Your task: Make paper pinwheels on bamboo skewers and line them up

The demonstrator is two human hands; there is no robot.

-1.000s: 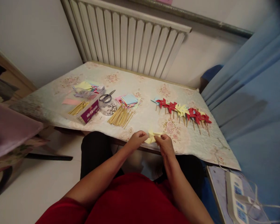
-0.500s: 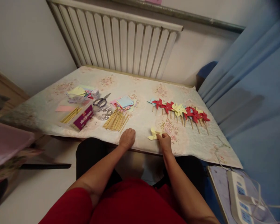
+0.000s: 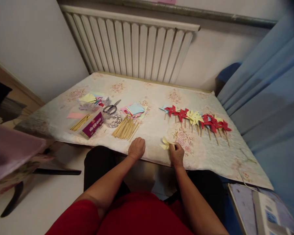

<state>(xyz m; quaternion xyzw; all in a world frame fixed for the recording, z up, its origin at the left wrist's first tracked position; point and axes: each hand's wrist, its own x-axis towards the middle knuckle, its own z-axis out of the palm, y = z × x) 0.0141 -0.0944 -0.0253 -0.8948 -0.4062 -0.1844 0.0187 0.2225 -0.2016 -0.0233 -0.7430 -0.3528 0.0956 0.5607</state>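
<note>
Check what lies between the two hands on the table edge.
Head view: only bare flowered tablecloth lies between the left hand and the right hand, which pinches the yellow paper pinwheel.

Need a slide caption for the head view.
Right hand pinches yellow paper pinwheel; left hand rests fisted near sticks.

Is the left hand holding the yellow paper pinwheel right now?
No, the left hand rests closed on the table, while the right hand pinches the yellow pinwheel.
</note>
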